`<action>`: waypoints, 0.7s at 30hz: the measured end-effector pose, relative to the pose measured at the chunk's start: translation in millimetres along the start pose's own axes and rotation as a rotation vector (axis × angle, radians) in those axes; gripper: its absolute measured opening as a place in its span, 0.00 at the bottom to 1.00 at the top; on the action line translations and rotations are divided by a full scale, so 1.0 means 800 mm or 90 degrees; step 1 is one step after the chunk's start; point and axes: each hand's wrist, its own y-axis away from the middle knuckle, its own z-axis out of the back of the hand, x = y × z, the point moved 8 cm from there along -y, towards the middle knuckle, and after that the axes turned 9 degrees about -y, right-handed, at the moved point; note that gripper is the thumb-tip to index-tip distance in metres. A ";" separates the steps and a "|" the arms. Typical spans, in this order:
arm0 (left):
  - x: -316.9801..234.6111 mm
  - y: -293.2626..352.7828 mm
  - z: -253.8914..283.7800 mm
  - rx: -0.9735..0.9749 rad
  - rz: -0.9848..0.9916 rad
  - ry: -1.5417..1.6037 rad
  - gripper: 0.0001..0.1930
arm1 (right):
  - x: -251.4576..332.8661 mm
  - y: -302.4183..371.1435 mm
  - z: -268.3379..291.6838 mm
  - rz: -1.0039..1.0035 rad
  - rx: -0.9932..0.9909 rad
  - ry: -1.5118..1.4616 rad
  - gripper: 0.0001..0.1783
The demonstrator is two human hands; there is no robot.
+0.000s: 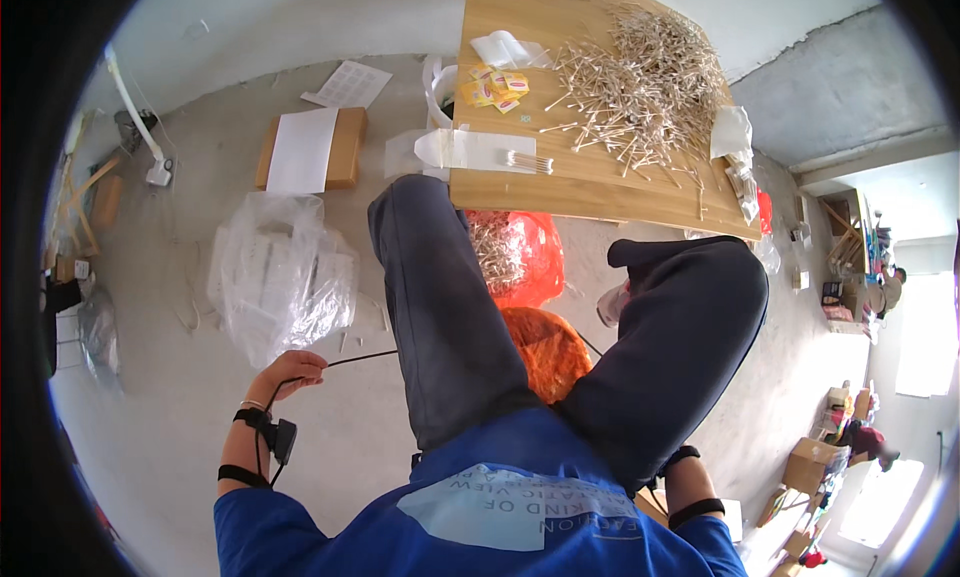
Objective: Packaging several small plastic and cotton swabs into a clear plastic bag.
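Note:
My left hand (300, 367) is out to the left of my knee, its fingers closed round a thin black cable (362, 358). That cable runs toward my legs and also back to a small black device (284, 441) strapped on my forearm. A clear plastic bag (285, 282) with white packs inside lies on the floor just beyond this hand. My right forearm (690, 482) goes down beside my right thigh, and the hand itself is hidden behind the leg. A large pile of cotton swabs (650, 77) spreads over the wooden table (560, 192) in front of me.
Yellow packets (495, 87) and a white sleeve (470, 149) with a few swabs beside it lie on the table. A red bag (540, 262) of swabs stands between my legs, near an orange fluffy seat (548, 352). A cardboard box (345, 147) sits on the floor.

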 end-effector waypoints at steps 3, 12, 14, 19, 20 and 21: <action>0.014 -0.004 -0.016 -0.004 -0.017 0.032 0.09 | 0.002 0.002 0.004 -0.007 0.003 0.011 0.08; -0.084 -0.011 -0.070 0.115 -0.299 0.335 0.09 | 0.028 -0.002 0.041 -0.010 -0.015 -0.021 0.08; -0.054 -0.003 -0.060 0.112 -0.219 0.304 0.10 | 0.020 0.008 0.034 -0.008 -0.011 -0.025 0.08; -0.003 0.004 -0.059 0.064 -0.042 0.188 0.09 | 0.027 0.013 0.014 -0.011 0.003 -0.026 0.08; 0.007 0.001 -0.063 0.058 0.010 0.117 0.09 | 0.034 0.011 0.007 -0.014 0.009 -0.025 0.08; 0.013 -0.007 -0.064 0.052 0.017 0.120 0.09 | 0.041 0.009 0.001 -0.018 0.015 -0.024 0.08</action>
